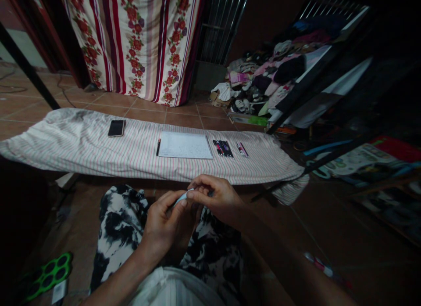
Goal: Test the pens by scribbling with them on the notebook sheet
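Note:
Both hands meet above my lap, in front of the cloth-covered board. My left hand (163, 218) is closed, pinching a small, slim pale blue object (183, 196) between thumb and fingers. The upper end of that object lies under the thumb and curled fingers of my right hand (213, 195), also closed on it. Its kind cannot be made out, since the fingers cover most of it. Beyond the hands lies an open spiral notebook (184, 144) with writing on its page. A pen (158, 146) rests along the notebook's left side.
A striped cloth (88, 152) covers the long low surface. On it are a phone (116, 128), a row of several dark pens (222, 149) and a few slim items (242, 149). Behind hang a floral curtain (141, 42) and a clothes heap (263, 77). Dark poles slant at both sides.

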Motion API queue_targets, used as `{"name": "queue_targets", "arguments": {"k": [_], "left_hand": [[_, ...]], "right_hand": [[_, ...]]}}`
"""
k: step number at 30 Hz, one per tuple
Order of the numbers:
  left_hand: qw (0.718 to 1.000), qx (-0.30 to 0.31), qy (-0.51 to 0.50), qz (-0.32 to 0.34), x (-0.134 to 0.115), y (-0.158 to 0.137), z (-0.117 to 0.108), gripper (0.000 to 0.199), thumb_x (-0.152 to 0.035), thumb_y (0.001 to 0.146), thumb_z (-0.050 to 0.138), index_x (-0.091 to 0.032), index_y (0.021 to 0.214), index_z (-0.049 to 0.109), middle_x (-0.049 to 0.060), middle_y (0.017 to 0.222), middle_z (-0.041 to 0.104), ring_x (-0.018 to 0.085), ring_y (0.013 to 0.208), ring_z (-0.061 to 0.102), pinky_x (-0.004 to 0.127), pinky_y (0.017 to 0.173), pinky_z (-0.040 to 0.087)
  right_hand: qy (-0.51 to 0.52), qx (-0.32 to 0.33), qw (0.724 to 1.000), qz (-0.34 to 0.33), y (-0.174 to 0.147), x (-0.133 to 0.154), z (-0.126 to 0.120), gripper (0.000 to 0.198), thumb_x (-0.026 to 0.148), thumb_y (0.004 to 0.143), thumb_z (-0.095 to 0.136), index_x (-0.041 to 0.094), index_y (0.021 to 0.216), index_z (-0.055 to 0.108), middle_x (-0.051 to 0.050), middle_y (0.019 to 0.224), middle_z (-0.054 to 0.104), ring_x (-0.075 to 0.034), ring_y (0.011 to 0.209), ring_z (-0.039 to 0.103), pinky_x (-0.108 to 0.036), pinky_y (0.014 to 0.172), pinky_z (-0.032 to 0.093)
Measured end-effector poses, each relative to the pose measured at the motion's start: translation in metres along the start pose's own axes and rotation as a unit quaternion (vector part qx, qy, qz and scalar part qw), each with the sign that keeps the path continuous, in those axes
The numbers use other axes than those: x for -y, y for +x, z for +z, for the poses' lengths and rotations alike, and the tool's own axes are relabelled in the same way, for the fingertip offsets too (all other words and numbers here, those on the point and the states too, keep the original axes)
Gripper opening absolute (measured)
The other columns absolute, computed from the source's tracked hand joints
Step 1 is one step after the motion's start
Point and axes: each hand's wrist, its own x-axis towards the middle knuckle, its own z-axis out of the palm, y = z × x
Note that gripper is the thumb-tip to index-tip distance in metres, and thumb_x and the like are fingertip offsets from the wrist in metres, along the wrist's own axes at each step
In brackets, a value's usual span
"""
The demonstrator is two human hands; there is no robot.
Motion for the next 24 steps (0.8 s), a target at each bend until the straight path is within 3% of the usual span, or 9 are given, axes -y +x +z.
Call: {"name": "queue_targets", "arguments": {"k": [6,11,14,20,24], "left_hand": [[0.998,-0.009,0.049,0.026,0.003,-0.003,0.0,0.019,-0.025,0.081,0.055,-0.023,0.093,0.069,0.003,0.091,0.068,0.018,0.089,0.061,0.025,0.079,0.045],[0.996,-0.028,0.079,0.038,0.003,-0.006,-0.001,0.02,-0.024,0.079,0.056,-0.024,0.093,0.07,0.003,0.092,0.069,0.018,0.089,0.061,0.026,0.081,0.045],[0.996,-0.034,0.071,0.035,0.003,-0.006,-0.001,0.019,-0.023,0.077,0.058,-0.024,0.092,0.071,0.003,0.093,0.07,0.019,0.09,0.061,0.026,0.082,0.045],[1.0,-0.007,0.008,-0.02,0.0,-0.003,-0.004,0.02,-0.026,0.078,0.057,-0.02,0.091,0.07,0.004,0.09,0.07,0.018,0.08,0.063,0.026,0.076,0.048],[0.996,-0.026,-0.04,-0.07,0.001,-0.001,-0.007,0.025,-0.03,0.074,0.061,-0.016,0.091,0.07,0.006,0.083,0.071,0.02,0.079,0.063,0.029,0.075,0.048]], "right_hand": [[-0.066,-0.007,0.998,0.001,-0.003,0.011,0.007,0.016,0.032,0.079,0.056,0.018,0.07,0.056,0.005,0.057,0.051,-0.008,0.053,0.047,-0.019,0.052,0.035],[-0.176,-0.029,0.981,-0.072,-0.006,0.01,0.014,0.029,0.032,0.085,0.045,0.019,0.058,0.046,0.003,0.053,0.046,-0.009,0.051,0.043,-0.022,0.053,0.031],[-0.203,-0.024,0.976,-0.081,-0.006,0.009,0.014,0.037,0.035,0.088,0.04,0.02,0.055,0.042,0.002,0.051,0.045,-0.01,0.05,0.042,-0.023,0.051,0.029],[-0.193,-0.006,0.98,-0.043,-0.001,0.015,0.007,0.031,0.034,0.086,0.043,0.02,0.059,0.049,0.001,0.057,0.052,-0.011,0.054,0.048,-0.024,0.054,0.032],[-0.113,0.003,0.994,-0.013,0.0,0.018,0.001,0.027,0.035,0.089,0.038,0.021,0.079,0.059,0.0,0.07,0.061,-0.012,0.065,0.056,-0.024,0.06,0.039]]}}
